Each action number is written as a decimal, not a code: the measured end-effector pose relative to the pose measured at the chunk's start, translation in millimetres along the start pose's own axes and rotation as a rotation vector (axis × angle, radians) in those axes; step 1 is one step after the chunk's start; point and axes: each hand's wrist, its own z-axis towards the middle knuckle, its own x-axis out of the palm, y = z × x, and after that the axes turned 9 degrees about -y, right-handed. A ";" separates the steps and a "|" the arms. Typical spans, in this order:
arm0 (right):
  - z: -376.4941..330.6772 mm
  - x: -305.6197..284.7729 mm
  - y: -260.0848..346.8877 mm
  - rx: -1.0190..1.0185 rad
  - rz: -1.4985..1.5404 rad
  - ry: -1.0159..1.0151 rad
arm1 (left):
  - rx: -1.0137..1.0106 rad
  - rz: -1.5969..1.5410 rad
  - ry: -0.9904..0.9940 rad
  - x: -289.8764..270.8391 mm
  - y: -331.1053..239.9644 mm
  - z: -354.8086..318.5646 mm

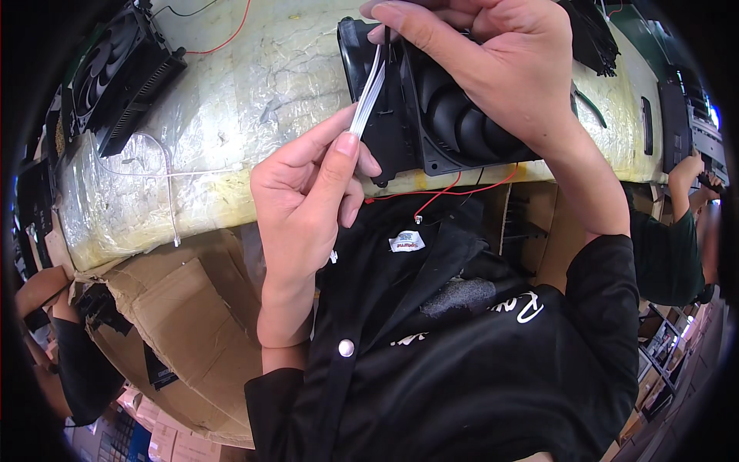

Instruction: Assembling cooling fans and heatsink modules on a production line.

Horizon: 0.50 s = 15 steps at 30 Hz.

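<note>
My left hand (304, 185) pinches a bundle of thin white wires (368, 96) between thumb and fingers. The wires run up from it to my right hand (500, 61), whose thumb and fingers are closed at their upper end. A thin dark strip shows there beside the wires; its kind is hard to make out. Right behind both hands lies a black housing with a round fan (466, 123), partly covered by my right hand and wrist. Red wires (481, 187) with a small white connector (418, 220) hang from its near side over the table edge.
The table (254, 77) is wrapped in clear plastic. Another black fan unit (108, 73) stands at left, near a loose white cable (168, 177). Green-handled pliers (591, 109) and black cable ties (593, 46) lie at right. Below is an open cardboard box (177, 316). People work on both sides.
</note>
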 end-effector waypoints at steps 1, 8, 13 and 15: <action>0.1 0.5 0.4 0.001 0.000 0.000 | 0.001 -0.001 -0.002 0.3 -0.1 -0.1; 5.4 -5.8 -26.7 -0.571 -0.232 0.006 | -0.035 0.095 0.009 3.9 -20.6 -6.4; 2.1 -14.0 -28.0 -0.941 -0.373 0.131 | -0.088 0.241 0.051 11.2 -36.7 -11.9; -5.1 -15.2 12.8 -0.585 -0.495 0.254 | -0.028 0.362 0.086 7.3 -33.6 -11.0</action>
